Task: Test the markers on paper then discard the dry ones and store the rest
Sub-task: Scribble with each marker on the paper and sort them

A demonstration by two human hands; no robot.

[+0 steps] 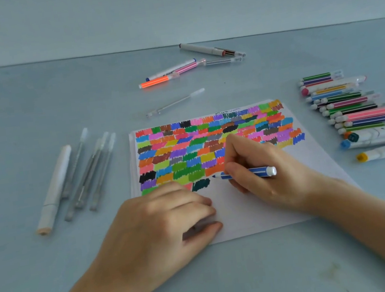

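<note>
1. Head view: the right hand pinches a blue marker, tip touching the paper just right of a dark green swatch.
2. The left hand rests on the paper's lower left, fingers curled; can't tell if it's holding anything.
3. A marker pile sits right of the paper, grey pens left of it.

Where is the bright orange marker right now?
The orange marker lies at the far middle of the table, beyond the paper, beside a pink marker.
</note>
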